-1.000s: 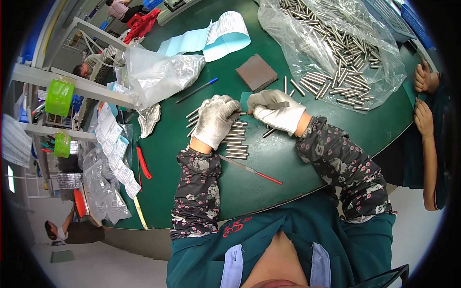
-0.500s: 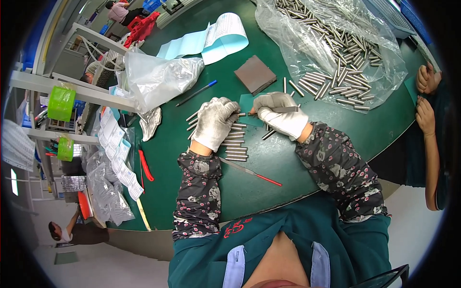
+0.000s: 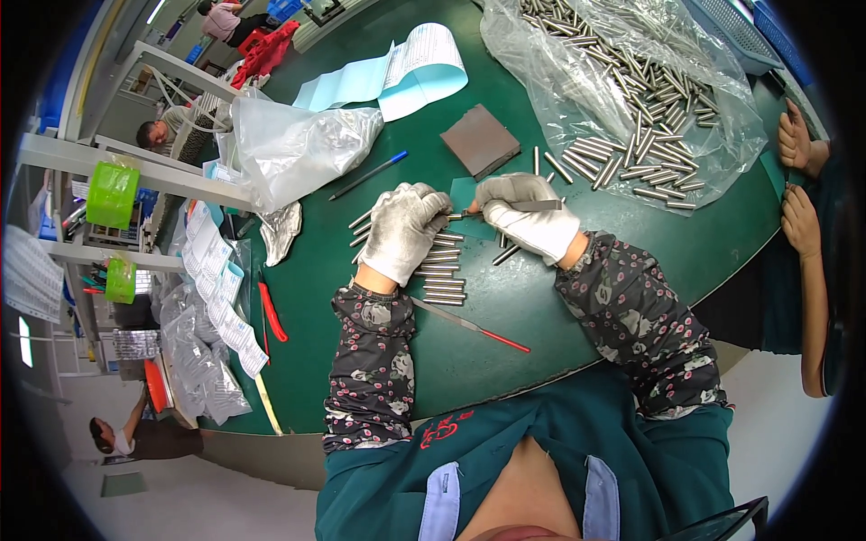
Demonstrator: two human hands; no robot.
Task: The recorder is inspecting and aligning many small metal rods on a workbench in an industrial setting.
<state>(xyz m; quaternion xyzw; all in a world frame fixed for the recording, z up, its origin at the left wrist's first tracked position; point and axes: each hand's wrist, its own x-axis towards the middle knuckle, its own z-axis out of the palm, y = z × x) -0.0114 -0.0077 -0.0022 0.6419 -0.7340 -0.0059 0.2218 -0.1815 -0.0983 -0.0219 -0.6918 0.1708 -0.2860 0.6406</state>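
My left hand (image 3: 401, 233), in a whitish glove, is closed on a short steel pin (image 3: 456, 216) that pokes out past its fingertips. Facing it, my gloved right hand (image 3: 528, 215) grips a flat grey strip-shaped tool (image 3: 538, 206); the end toward the pin is mostly hidden by my fingers. Beneath and beside my left hand lies a row of loose steel pins (image 3: 442, 279), partly covered by it. A few more pins lie around my right hand, including a slanted one (image 3: 505, 254) below it. A small green sheet (image 3: 463, 193) lies between the hands.
A brown block (image 3: 480, 142) and a clear bag (image 3: 731, 171) spilling many pins lie beyond my hands. Nearer are a red-handled file (image 3: 487, 333), red pliers (image 3: 271, 311), a blue pen (image 3: 370, 175) and papers (image 3: 422, 72). A co-worker's hands (image 3: 798, 216) are at the right edge.
My hands stay almost in the same place, with the pin and tool still between them. In the background at left, a person's head has come further into view. The co-worker's upper hand has shifted slightly.
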